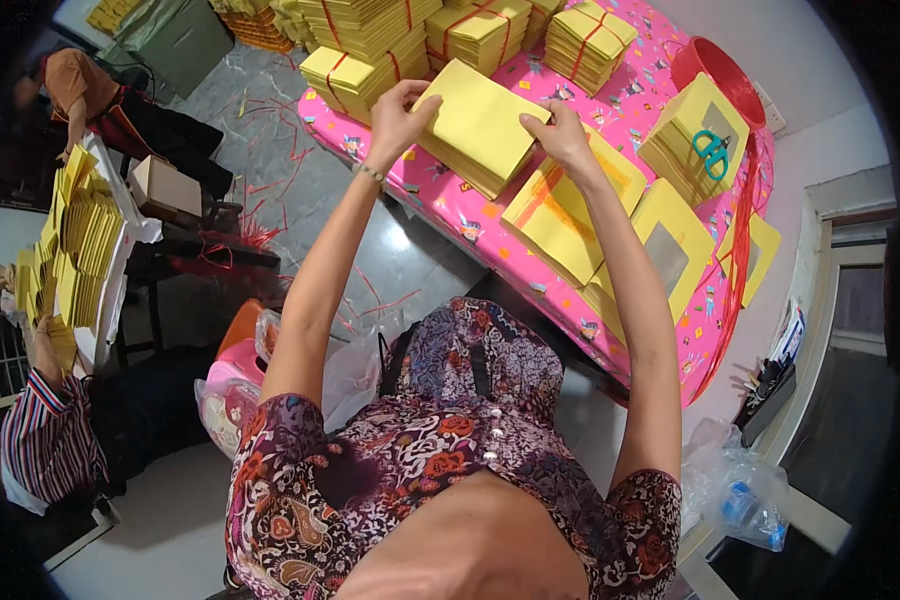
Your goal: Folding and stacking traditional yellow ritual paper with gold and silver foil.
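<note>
Between my hands, above a pink patterned table cover (438,206), is a thick stack of yellow paper (485,118). My left hand (402,122) grips its left end, thumb on the top sheet. At the opposite end, my right hand (562,136) holds the edge with the thumb on top; its other fingers are partly hidden. Just right of the stack lies another yellow paper pile with orange marks (560,215). A pile with a grey patch (667,250) sits nearer me. Green-handled scissors (710,155) rest on a taller pile (678,128).
Tied yellow bundles (370,30) stand along the table's far side. A red basin (730,68) and red strings (738,275) are at the right. Two people work at a left table loaded with yellow paper (78,240). Red string scraps (255,232) litter the floor.
</note>
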A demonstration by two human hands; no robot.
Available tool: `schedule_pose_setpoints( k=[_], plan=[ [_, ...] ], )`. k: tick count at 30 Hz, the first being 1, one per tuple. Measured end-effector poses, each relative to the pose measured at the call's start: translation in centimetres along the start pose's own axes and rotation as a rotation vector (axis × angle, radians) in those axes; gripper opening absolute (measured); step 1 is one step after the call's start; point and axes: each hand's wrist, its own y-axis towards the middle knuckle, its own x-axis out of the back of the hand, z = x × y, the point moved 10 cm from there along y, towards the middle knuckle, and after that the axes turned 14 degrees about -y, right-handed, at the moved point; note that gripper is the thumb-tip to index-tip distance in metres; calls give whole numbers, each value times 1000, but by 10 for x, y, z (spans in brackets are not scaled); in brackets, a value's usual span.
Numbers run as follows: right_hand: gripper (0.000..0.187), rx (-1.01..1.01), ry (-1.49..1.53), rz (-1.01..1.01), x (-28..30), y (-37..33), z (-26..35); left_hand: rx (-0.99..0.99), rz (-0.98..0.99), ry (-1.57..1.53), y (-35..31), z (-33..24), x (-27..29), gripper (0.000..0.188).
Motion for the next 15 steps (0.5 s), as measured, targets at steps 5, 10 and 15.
schedule_pose_setpoints(
  k=[5, 10, 15],
  plan=[
    [54, -136, 6, 73, -20, -2, -21, -26, 2, 267, 0, 21, -3, 38],
    [59, -129, -25, 75, -29, 1, -30, -57, 14, 358, 0, 20, -9, 38],
    [56, -120, -194, 28, -22, 0, -29, -60, 41, 432, 0, 20, -19, 39]
  ],
)
